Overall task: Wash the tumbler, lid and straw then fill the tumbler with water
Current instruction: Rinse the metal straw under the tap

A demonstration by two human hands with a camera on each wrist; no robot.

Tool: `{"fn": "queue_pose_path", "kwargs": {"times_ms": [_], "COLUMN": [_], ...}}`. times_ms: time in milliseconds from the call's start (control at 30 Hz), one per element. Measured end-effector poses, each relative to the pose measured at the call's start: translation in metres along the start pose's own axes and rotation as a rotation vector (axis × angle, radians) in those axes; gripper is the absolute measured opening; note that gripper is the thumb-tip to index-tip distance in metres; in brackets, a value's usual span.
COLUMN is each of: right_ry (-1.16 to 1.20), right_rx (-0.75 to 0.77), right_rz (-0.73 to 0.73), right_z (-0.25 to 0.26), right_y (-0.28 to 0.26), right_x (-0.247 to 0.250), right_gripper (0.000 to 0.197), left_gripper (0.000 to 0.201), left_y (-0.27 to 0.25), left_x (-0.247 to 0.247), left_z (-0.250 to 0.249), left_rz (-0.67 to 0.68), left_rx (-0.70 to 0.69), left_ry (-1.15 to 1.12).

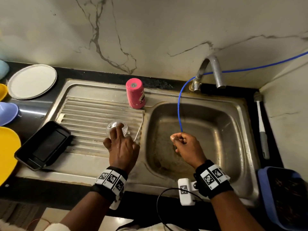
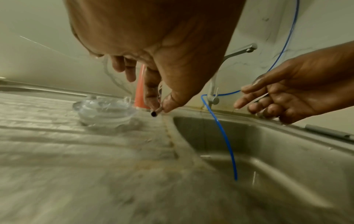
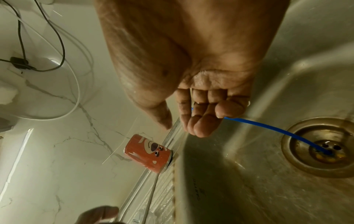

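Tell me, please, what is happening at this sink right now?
A person is washing up a tumbler set. The pink tumbler stands upside down on the steel drainboard, with the clear lid nearby. The left hand pinches one end of the metal straw low over the drainboard. The right hand hangs over the sink basin, fingers curled beside the thin blue hose hanging from the tap.

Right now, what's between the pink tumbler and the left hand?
The clear lid sits on the ribbed drainboard between tumbler and left hand, seen in the head view; the straw runs alongside.
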State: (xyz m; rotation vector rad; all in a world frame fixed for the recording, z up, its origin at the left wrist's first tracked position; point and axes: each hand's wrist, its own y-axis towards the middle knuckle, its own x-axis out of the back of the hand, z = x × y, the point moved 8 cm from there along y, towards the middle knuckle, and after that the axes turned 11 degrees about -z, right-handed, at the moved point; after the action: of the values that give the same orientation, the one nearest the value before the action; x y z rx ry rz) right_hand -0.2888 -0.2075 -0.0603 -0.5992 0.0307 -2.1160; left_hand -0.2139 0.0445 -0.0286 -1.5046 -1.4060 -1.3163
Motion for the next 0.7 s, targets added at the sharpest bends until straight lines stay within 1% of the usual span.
{"fn": "queue_pose_path", "kwargs": {"times_ms": [100,167,267,367,467,500,567,600,700], "right_ry": [0.022,0.118,0.289,0.255,0.234,0.230,0.199,0.174,0.097], "right_rx": [-0.004,-0.027,-0.047,-0.003,0.007,0.004,-0.006,-0.002,0.034], "right_rz": [0.003,0.001,-0.066,-0.132,-0.172,-0.184,-0.219,-0.233,-0.243], "right_z": [0.009,0.020,0.039,0.049,0.049,0.047,0.038,0.033,0.017], "right_y": [0.010,0.016,0.027,0.039,0.048,0.051,0.058,0.062,0.073], "right_x": [-0.005,-0.005,0.011,0.038,0.064,0.073,0.090,0.098,0.121], "right_gripper": [0.013,0.012,0.020,0.014,0.011,0.011,0.012,0.012,0.012], "left_gripper": [0.010,0.009,0.011,0.017,0.023,0.022,0.011,0.013,0.036], "left_y": [-0.002,-0.004,-0.006,-0.009,-0.011,-0.010,-0.004,0.003,0.041], "left_x": [0.018,0.025,0.023,0.013,0.009,0.009,0.006,0.004,-0.005], "left_z": [-0.034,-0.062,-0.102,-0.138,-0.167,-0.175,-0.186,-0.190,-0.203], "left_rz": [-0.090,-0.108,-0.107,-0.063,-0.076,-0.078,-0.069,-0.057,-0.019], "left_rx": [-0.085,-0.156,-0.254,-0.315,-0.384,-0.398,-0.415,-0.402,-0.322], "left_ry": [-0.118,-0.183,-0.193,-0.172,-0.192,-0.218,-0.301,-0.344,-0.438]}}
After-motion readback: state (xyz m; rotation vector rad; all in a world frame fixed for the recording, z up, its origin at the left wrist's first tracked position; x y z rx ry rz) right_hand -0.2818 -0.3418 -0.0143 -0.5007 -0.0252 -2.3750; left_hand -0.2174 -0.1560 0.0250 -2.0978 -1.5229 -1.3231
